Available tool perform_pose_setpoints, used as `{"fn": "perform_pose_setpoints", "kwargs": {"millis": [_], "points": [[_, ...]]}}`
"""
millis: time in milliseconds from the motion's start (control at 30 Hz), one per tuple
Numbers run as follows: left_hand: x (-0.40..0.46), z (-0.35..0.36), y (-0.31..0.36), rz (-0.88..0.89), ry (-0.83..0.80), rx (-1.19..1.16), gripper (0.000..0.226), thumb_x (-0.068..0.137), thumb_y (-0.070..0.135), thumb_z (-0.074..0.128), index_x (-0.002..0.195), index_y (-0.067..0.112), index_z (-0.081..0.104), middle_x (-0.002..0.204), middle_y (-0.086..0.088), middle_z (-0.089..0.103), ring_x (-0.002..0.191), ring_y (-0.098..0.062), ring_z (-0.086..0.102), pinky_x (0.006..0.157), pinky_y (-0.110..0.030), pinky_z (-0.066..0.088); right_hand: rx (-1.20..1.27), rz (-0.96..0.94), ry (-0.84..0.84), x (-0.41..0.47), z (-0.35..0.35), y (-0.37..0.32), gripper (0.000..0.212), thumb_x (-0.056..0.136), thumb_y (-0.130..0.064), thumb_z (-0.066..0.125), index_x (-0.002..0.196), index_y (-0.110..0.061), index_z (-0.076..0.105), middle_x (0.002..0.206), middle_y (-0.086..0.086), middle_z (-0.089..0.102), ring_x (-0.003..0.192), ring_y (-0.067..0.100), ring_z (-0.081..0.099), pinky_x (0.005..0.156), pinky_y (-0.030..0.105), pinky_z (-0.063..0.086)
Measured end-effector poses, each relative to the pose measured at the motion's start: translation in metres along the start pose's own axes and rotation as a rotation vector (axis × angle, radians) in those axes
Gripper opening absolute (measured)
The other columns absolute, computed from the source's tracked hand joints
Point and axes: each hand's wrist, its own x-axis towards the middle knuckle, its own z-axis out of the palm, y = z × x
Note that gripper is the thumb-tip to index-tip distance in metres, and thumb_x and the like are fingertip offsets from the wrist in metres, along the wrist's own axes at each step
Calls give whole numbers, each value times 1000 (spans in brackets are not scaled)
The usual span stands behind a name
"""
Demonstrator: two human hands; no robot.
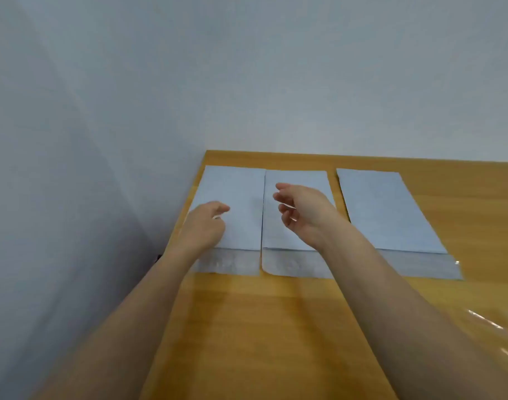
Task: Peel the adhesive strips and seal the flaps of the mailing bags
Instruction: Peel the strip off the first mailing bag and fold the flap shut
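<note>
Three pale grey mailing bags lie flat side by side on a wooden table (pixel 275 327), their open flaps pointing toward me. My left hand (pixel 203 226) hovers over the left bag (pixel 241 197), fingers loosely curled, holding nothing. Above the middle bag (pixel 301 177) is my right hand (pixel 301 212), fingers spread and empty. The right bag (pixel 388 212) lies apart from both hands. The flaps (pixel 232 264) of the left and middle bags lie unfolded, partly hidden by my forearms.
The table's left edge runs beside a plain grey wall (pixel 73 168), and the far edge meets the wall too. A clear, shiny plastic sheet (pixel 495 330) lies at the right near side of the table.
</note>
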Motion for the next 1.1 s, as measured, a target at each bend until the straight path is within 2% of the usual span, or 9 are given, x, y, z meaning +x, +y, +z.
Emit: {"fn": "perform_pose_setpoints", "kwargs": {"millis": [67,167,233,367,500,600,800,900,1100], "points": [[-16,-1,-5,3,3,117,47,88,2,38,129,18,54,140,1,49,106,-6,53,80,-10,35,-22,-15,13,-12,-2,4,18,91,-2,51,97,-12,65,89,4,59,68,12,51,53,17,43],[-36,2,-19,-18,-28,239,53,86,4,39,135,20,49,150,-1,37,134,-18,37,105,-25,31,-3,-38,24,-30,-5,12,18,91,-2,52,94,-12,67,90,5,59,73,13,52,56,19,45],[-48,2,-25,-25,-99,357,53,91,9,38,142,22,39,156,1,24,142,-20,26,115,-33,22,-5,-44,30,-42,-7,17,18,91,-4,52,96,-12,67,90,5,60,75,14,52,58,19,46],[-76,6,-33,-20,-168,474,47,101,21,27,149,24,23,160,2,8,146,-17,11,118,-45,12,-15,-49,25,-63,-13,34,17,91,-6,54,100,-11,67,90,5,59,76,15,53,60,21,47],[-95,8,-34,-8,-156,601,47,103,26,22,149,28,18,160,7,6,146,-13,7,116,-53,7,-40,-37,43,-74,-21,52,19,92,-5,51,99,-12,67,93,5,58,76,15,51,60,21,47],[-107,7,-29,-2,-150,628,45,103,25,20,148,27,25,159,5,15,144,-15,18,115,-55,9,-67,-17,38,-78,-25,66,22,92,-2,48,99,-11,67,93,6,58,72,15,49,60,22,46],[-121,2,-26,18,-146,684,40,101,23,25,134,22,47,143,-1,44,128,-23,43,107,-49,30,-193,-59,17,-77,-24,96,24,94,-8,46,108,-11,66,101,5,62,76,15,50,68,25,46],[-127,1,-29,59,-94,701,38,98,20,29,122,17,58,127,-4,59,108,-21,53,95,-39,42,-357,-180,17,-73,-23,112,29,94,-8,44,109,-18,66,106,-2,63,83,10,54,72,19,45],[-146,0,-31,115,-36,646,34,96,19,35,114,17,64,120,-3,63,109,-22,56,91,-34,46,-742,-543,53,-70,-40,146,27,95,-13,47,113,-21,65,113,-7,61,92,2,54,82,17,43]]}}
